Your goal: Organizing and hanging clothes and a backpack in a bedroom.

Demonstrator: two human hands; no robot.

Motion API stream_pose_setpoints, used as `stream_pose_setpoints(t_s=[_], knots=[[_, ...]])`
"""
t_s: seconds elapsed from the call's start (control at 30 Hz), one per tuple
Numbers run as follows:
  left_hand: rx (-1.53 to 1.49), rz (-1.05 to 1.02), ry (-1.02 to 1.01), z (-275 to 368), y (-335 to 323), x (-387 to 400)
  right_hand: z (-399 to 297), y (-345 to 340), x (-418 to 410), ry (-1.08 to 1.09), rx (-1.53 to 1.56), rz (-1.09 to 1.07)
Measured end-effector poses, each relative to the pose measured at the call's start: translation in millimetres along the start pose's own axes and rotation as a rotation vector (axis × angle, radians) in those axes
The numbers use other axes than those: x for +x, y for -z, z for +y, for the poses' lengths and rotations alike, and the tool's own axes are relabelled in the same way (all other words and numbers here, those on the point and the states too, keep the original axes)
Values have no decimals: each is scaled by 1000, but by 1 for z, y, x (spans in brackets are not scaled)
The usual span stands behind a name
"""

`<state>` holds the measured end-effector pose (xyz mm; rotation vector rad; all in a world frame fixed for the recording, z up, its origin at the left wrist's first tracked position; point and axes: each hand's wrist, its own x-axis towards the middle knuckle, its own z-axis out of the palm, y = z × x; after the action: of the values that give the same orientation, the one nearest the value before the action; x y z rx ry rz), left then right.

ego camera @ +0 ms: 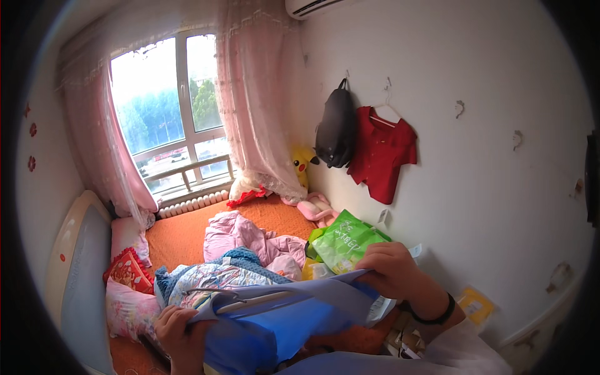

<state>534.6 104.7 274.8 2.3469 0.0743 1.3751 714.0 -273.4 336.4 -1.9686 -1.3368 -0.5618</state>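
A blue garment is stretched between my two hands above the bed. My left hand grips its edge at the lower left. Farther right, my right hand pinches the opposite edge, with a black band around the wrist. Inside the cloth lies a pale clothes hanger, its metal hook pointing left. The lower part of the garment runs out of view at the bottom.
Beyond the garment, a patterned blue quilt and a pink blanket lie heaped on the orange bedspread. Pillows line the headboard. A green bag stands by the wall. A red shirt and black backpack hang there.
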Motion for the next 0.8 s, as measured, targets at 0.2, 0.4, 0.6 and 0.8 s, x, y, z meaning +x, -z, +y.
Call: stream_pose_setpoints(t_s=[0.2,0.4,0.6,0.8], knots=[[-82,23,-73,12,-40,34,-6,37,-26,-309,-237,295],[-223,-264,177,-3,-80,3,31,98,-38,-688,-243,557],[21,-575,406,-57,-112,-103,89,170,-27,-625,-498,711],[121,-856,546,-92,-105,-217,153,224,9,-483,-662,762]])
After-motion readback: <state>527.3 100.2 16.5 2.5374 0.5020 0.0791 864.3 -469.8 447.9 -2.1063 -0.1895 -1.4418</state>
